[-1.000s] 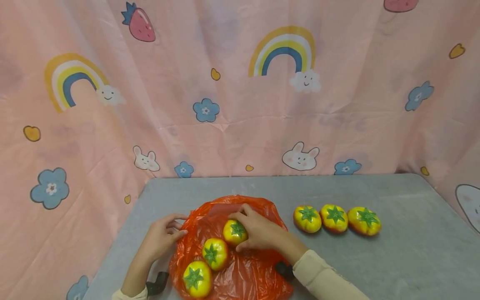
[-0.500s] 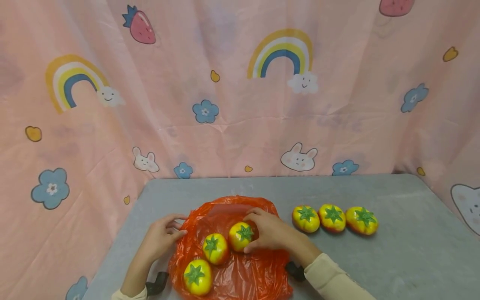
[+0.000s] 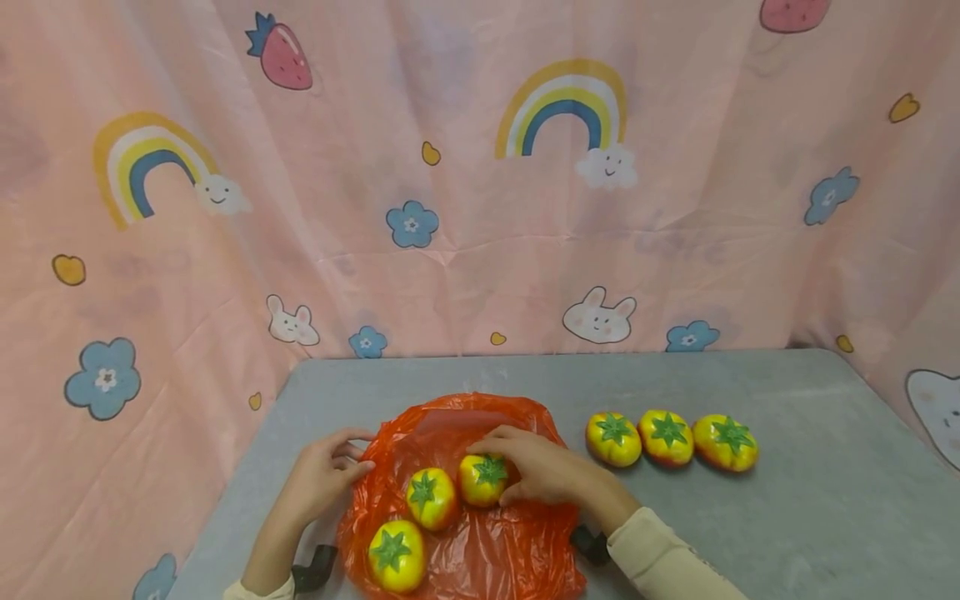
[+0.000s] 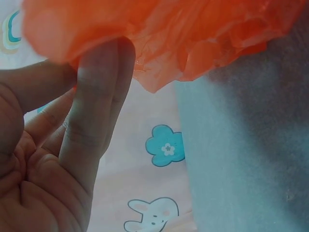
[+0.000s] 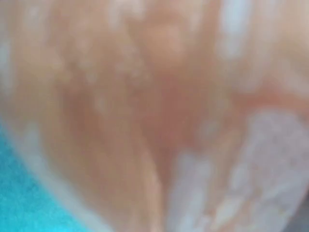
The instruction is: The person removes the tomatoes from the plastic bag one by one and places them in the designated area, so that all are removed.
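Right hand (image 3: 538, 468) curls round the rearmost yellow fruit (image 3: 480, 487) in the spread red bag (image 3: 480, 560); left hand (image 3: 322, 475) pinches the bag's edge. Should that pinch slip, limp plastic could sag inward.

A bag (image 3: 495, 557) lay on the worktop (image 3: 825, 500), three fruits (image 3: 432, 500) within its outline, running from seven o'clock to its middle. Three more fruits (image 3: 666, 438) lined up beyond its two o'clock; a curtain (image 3: 457, 275) hung behind, at twelve.

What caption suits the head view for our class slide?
Left hand pinching a red plastic bag, right hand holding one of three yellow fruits there, three more lined up alongside.
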`<state>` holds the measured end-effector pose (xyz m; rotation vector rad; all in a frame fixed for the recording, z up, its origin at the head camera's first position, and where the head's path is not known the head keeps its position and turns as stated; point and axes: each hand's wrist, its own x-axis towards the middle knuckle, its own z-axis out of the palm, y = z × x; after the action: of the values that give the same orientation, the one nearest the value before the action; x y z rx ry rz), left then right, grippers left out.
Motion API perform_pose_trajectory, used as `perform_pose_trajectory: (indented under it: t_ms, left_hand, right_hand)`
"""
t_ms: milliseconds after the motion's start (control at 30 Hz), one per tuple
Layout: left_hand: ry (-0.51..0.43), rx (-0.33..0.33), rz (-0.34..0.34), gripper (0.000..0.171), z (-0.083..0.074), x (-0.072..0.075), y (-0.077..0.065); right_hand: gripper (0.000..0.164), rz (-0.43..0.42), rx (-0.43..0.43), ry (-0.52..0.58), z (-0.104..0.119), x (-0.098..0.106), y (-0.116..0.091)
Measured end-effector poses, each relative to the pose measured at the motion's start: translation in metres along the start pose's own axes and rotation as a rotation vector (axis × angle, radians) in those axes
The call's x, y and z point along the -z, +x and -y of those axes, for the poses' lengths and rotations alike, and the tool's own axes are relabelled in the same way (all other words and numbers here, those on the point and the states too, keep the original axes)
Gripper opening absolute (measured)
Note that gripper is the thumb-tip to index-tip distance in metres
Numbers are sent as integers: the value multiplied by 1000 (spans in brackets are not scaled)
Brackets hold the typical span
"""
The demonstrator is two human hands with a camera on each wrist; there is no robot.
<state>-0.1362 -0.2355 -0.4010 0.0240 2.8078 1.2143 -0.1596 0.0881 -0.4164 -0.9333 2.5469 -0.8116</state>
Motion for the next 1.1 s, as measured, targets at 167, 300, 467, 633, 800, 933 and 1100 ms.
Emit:
perform_pose_trajectory:
  t_ms: [167,300,467,633,800,933,1100]
  left_hand:
    - [1,12,1,34,-1,-1,0]
    - [-2,13,2,34,0,-1,-1]
    - [-2,19,-3,34,2,-1,0]
    - [7,20,-2,34,2,-1,1]
    - [7,9,0,34,2,-1,1]
    - [10,10,-3,34,1,-1,0]
    - [13,9,-5,34,0,0,0]
  right_hand:
    - [67,-20,17,-5,-2,-3,2]
    - [70,-11,28,6,1,-4,3]
    - [70,-5,14,9,3,-6,4]
    - [70,-21,-2,-9,3,-7,2]
    - [70,-61,-9,-14,5,-8,0]
    - [71,-83,-12,6,8,-8,-2]
    - [70,-99,-26,51,11,-7,-5]
